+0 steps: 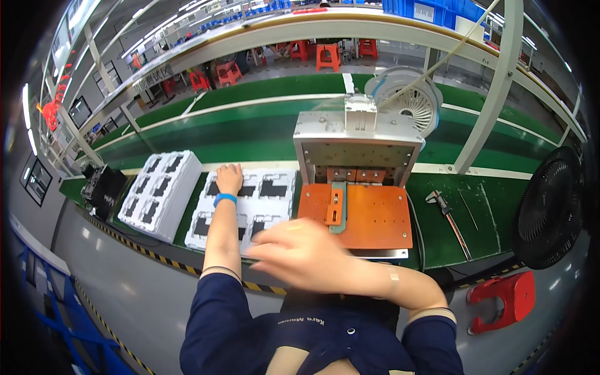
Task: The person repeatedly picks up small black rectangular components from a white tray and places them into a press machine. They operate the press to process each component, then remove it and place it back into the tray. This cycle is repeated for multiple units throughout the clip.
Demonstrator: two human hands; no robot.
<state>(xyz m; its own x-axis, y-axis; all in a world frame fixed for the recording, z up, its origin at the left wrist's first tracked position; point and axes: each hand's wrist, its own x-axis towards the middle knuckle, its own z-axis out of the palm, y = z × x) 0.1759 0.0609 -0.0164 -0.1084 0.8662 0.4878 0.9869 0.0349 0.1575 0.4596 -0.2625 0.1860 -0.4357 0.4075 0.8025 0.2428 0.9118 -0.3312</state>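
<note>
My left hand (229, 179), with a blue wristband (225, 199), is over the far left part of a white moulded tray (247, 209) that holds flat black pieces (274, 188). Its fingers are bent downward and close together, and whatever they grip is hidden. My right hand (300, 253) is smeared by motion in front of the tray's near right corner, so its fingers cannot be read. Just right of the tray stands a metal press fixture (356, 134) with an orange base plate (378, 215). A small orange block (334, 207) sits on a grey-green strip on that plate.
Left of the tray is a stack of similar white trays (187, 187) with black pieces. A caliper (449, 222) and a thin rod lie on the green bench at right, beside a black fan (550, 206). A white fan (409, 103) stands behind the fixture. A red stool (503, 300) is on the floor.
</note>
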